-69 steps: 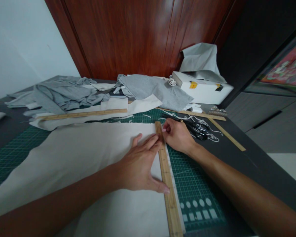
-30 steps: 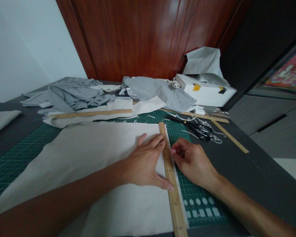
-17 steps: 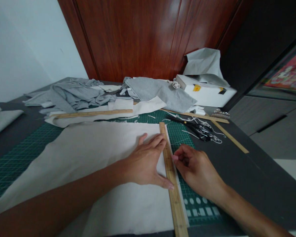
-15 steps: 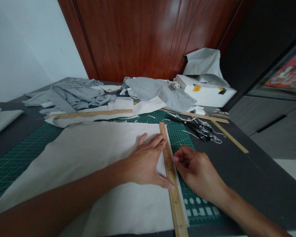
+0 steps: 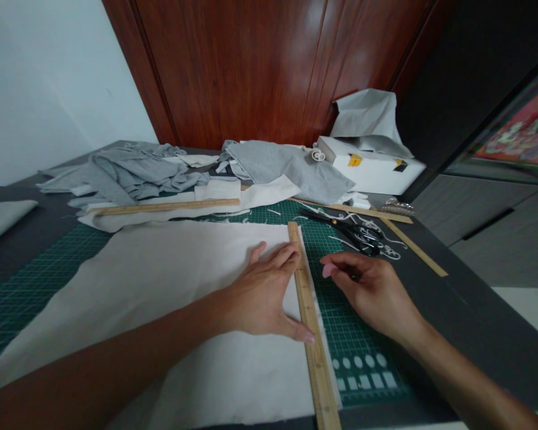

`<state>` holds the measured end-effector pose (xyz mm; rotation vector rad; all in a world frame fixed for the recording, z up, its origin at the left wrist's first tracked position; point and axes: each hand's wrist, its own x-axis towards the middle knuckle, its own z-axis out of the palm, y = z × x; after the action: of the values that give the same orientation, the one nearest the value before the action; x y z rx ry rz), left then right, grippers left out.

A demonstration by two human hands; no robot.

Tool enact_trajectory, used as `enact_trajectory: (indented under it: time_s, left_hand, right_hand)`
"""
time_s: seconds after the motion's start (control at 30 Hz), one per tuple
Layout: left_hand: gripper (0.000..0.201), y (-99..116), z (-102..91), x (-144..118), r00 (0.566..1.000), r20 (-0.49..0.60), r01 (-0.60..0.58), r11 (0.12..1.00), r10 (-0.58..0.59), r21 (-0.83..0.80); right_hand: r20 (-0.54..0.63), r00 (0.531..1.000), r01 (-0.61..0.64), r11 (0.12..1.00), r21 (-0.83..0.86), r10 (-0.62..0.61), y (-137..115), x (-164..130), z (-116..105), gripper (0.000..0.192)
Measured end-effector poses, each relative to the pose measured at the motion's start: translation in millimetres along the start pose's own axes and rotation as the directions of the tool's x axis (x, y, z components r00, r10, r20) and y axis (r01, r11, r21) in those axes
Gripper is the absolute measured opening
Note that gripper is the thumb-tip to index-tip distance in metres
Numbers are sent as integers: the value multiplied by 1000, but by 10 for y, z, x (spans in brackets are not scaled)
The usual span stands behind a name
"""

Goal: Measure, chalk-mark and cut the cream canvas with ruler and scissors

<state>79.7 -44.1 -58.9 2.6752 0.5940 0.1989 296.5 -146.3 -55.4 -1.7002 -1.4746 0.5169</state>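
Green cutting mat (image 5: pixel 358 334) on a dark table. Left hand (image 5: pixel 260 295), fingers spread flat, pins the wooden ruler (image 5: pixel 308 322) along the right edge of the cream fabric (image 5: pixel 161 286). Right hand (image 5: pixel 372 289) hovers just right, fingers loosely curled, holding nothing visible. Risk: uneven pressure lets the ruler pivot, skewing the edge line.

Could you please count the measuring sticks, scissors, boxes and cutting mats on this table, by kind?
Rulers: 4
Scissors: 1
Box: 1
Mat: 1
Total: 7
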Motion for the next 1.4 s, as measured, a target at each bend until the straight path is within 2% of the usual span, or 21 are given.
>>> enact_trajectory:
  time_s: [0.07,0.13,0.23,0.33,0.6,0.8,0.97,1.17,1.4]
  left_hand:
    - [124,-3,-3,-5,1000,-6,-2,1000,2,-6]
    - [124,-1,-8,-6,1000,-3,0,1000,0,-5]
    - [121,5,-13,4,1000,-5,4,1000,-4,-4]
    - [121,5,-11,17,1000,1,7,1000,-7,-9]
    - [125,21,-45,10,999,30,26,999,-25,-19]
    - [125,32,-72,27,998,47,37,999,-36,-19]
    - [127,22,-71,32,997,60,42,999,-40,-33]
    - [121,18,-69,27,999,38,27,998,-25,-48]
    - [123,23,-61,31,998,57,36,999,-35,-20]
  right_hand:
    - [25,999,-30,999,38,29,34,57,-67,19]
    - [103,994,-54,994,91,44,36,95,-90,16]
    - [218,975,-93,975,201,48,-3,116,-55,20]
    - [274,959,-159,937,311,72,-41,129,-32,20]
    - [292,929,-350,793,499,227,65,292,-262,33]
    - [235,947,-319,740,592,220,79,380,-234,35]
    - [212,950,-309,779,546,228,89,379,-130,28]
    - [306,937,-292,863,413,170,66,230,33,46]
    - [334,930,-257,921,292,153,-9,32,100,35]
